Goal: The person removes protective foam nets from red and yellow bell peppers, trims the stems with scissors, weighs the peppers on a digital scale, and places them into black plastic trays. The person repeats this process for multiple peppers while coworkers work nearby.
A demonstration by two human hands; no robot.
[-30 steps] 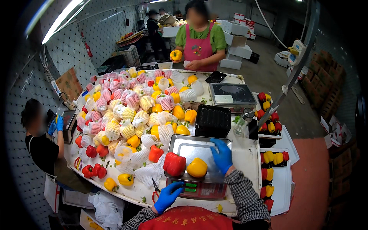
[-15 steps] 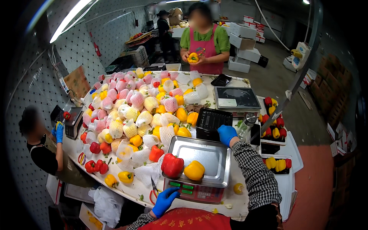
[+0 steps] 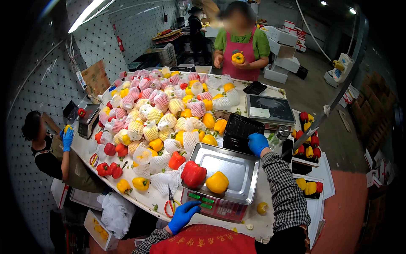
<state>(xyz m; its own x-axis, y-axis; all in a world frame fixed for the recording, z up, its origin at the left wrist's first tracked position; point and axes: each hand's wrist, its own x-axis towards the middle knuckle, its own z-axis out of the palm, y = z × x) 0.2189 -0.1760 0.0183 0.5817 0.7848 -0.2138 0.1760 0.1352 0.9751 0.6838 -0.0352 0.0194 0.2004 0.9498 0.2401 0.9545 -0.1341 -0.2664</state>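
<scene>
My right hand [image 3: 258, 144], in a blue glove, grips the near right edge of a black plastic tray [image 3: 242, 128], which tilts up from a dark stack behind the scale; the thumb is hidden. My left hand [image 3: 184, 215], also blue-gloved, is open at the scale's front left corner with fingers stretched toward its lit panel. On the steel pan of the weighing scale [image 3: 237, 169] sit a red bell pepper [image 3: 194, 174] and a yellow bell pepper [image 3: 217, 182]. Red-handled scissors [image 3: 170, 205] lie beside my left hand.
Bell peppers in foam nets [image 3: 160, 110] heap across the table. A second scale [image 3: 270, 111] and a glass bottle [image 3: 279, 137] stand to the right, with packed pepper trays [image 3: 308, 186] beyond. A co-worker [image 3: 241, 46] opposite holds a yellow pepper; another person [image 3: 46, 148] works at left.
The black tray has tipped up under my right hand. My left hand stays near the scale's panel. The co-worker opposite has taken one hand off the yellow pepper. The whole view has shifted slightly.
</scene>
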